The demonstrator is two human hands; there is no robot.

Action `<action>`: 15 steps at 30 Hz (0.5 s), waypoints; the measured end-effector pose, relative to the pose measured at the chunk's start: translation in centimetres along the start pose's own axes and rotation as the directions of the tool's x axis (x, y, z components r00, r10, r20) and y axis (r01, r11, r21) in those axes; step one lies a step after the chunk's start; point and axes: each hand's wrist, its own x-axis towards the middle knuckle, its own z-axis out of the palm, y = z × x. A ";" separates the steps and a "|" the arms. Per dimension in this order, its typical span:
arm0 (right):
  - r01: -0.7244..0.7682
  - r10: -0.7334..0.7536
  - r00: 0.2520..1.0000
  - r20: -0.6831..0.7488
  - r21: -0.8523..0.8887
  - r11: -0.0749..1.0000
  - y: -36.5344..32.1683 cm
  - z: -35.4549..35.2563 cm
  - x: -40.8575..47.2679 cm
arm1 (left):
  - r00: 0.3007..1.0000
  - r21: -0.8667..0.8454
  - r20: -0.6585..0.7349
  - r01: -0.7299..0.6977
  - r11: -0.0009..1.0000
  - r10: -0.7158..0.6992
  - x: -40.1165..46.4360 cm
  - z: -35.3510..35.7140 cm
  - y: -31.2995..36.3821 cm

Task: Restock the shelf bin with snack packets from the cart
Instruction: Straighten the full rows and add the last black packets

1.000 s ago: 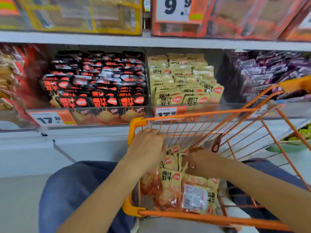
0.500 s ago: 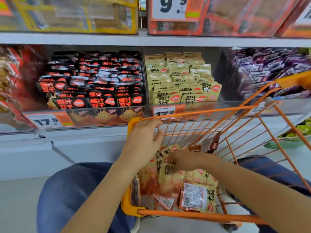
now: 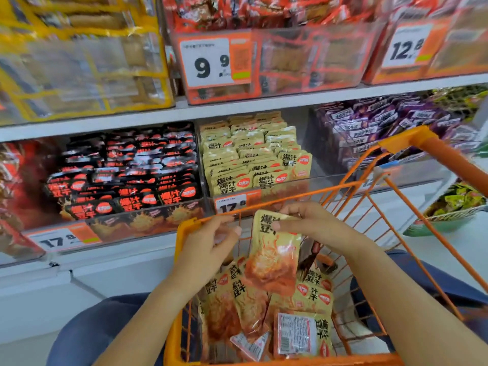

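Snack packet [image 3: 272, 249] hangs above the cart [image 3: 396, 233], pinched at its top by your right hand [image 3: 314, 223]; your left hand [image 3: 208, 244] hovers loosely curled, gripping nothing. Support the bottom, then slot it upright into the tan shelf bin [image 3: 264, 192].

Both forearms are bare from elbow to wrist; no sleeve edge falls within the frame. The left hand [image 3: 211, 240] and the right hand [image 3: 314, 223] are ungloved, with short, unpainted-looking nails, though motion blur limits certainty. The legs [image 3: 100, 331] are clothed in blue fabric, probably denim, visible at both knees.
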 end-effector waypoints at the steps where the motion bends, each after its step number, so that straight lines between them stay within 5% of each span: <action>1: 0.018 -0.018 1.000 0.002 -0.004 1.000 -0.2 0.0 -0.1 | 0.998 -0.072 0.065 0.023 0.997 -0.019 0.3 0.2 0.8; 5: 0.075 -0.073 0.997 -0.037 0.066 0.995 -0.3 -0.1 -0.3 | 0.959 -0.149 0.284 0.039 0.988 0.005 3.1 1.7 4.7; 9: 0.112 -0.056 0.885 -0.462 0.096 0.989 0.0 -2.0 0.2 | 0.985 0.106 0.158 -0.080 0.991 0.063 6.8 0.9 8.8; 12: -0.134 -0.242 0.722 -0.648 -0.474 0.870 0.7 -4.9 1.5 | 0.977 0.032 -0.184 -0.100 0.995 0.104 9.4 -0.1 11.4; 15: -0.208 -0.448 0.734 -0.511 -0.797 0.568 2.9 -5.1 3.4 | 0.922 0.112 -0.323 -0.184 0.976 0.211 11.4 1.2 13.5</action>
